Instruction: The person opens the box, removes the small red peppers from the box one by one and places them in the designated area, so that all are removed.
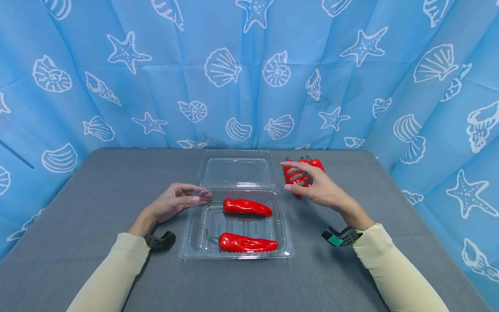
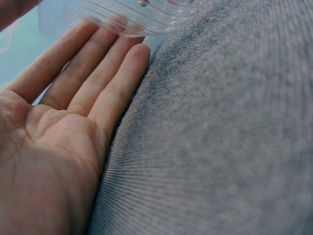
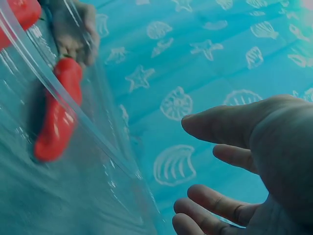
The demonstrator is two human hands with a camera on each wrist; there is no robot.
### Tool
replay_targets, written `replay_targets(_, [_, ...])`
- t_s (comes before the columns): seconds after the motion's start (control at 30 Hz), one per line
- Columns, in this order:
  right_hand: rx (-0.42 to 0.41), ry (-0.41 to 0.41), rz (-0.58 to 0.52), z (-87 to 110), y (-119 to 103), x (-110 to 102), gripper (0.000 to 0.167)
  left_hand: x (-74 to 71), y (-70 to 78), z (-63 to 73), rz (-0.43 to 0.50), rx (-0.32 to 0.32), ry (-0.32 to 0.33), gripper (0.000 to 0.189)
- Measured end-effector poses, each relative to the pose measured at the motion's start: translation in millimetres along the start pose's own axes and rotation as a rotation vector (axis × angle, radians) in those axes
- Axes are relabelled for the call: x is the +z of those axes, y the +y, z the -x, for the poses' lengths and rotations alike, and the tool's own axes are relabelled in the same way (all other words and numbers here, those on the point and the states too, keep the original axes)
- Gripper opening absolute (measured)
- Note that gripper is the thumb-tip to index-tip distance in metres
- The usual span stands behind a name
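Observation:
A clear plastic clamshell box (image 1: 235, 253) lies on the table with its lid (image 1: 238, 171) folded back behind it. Inside lie two red peppers, one toward the back (image 1: 247, 207) and one toward the front (image 1: 248, 242), both with green stems pointing left. My left hand (image 1: 177, 200) is at the box's left wall, its fingers nearly straight and the fingertips against the plastic in the left wrist view. Over several more red peppers (image 1: 317, 164) to the right of the lid hovers my right hand (image 1: 317, 186). Its thumb and fingers are spread, with nothing between them in the right wrist view.
A grey cloth covers the table (image 1: 117, 190). Behind it and along the sides hangs a blue curtain (image 1: 249, 99) with white shells and starfish. Each wrist wears a dark strap-on camera, the right one (image 1: 341, 236) with a green patch.

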State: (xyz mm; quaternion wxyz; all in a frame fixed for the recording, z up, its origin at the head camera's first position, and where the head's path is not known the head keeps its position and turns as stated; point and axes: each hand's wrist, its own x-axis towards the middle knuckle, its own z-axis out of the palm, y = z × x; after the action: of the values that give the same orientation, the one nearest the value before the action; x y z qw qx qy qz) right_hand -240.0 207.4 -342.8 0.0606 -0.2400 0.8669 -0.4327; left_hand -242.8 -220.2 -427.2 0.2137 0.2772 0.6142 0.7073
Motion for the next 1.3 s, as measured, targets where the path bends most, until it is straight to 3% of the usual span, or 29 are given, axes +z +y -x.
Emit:
replay_targets(0.3, [-0.129, -0.056, -0.026, -0.8, -8.1, 29.9, 0.065, 0.3, -1.4, -0.1, -0.007, -0.008, 0.009, 0.038])
replay_targets(1.1, [-0.203, -0.119, -0.162, -0.7, -20.7, 67.2, 0.058, 0.5, -0.7, -1.6, -0.006, -0.010, 0.013, 0.038])
replay_targets(1.3, [-0.223, -0.113, -0.139, -1.7, -22.1, 73.5, 0.058, 0.7, -1.0, -0.8, -0.001, -0.018, 0.014, 0.037])
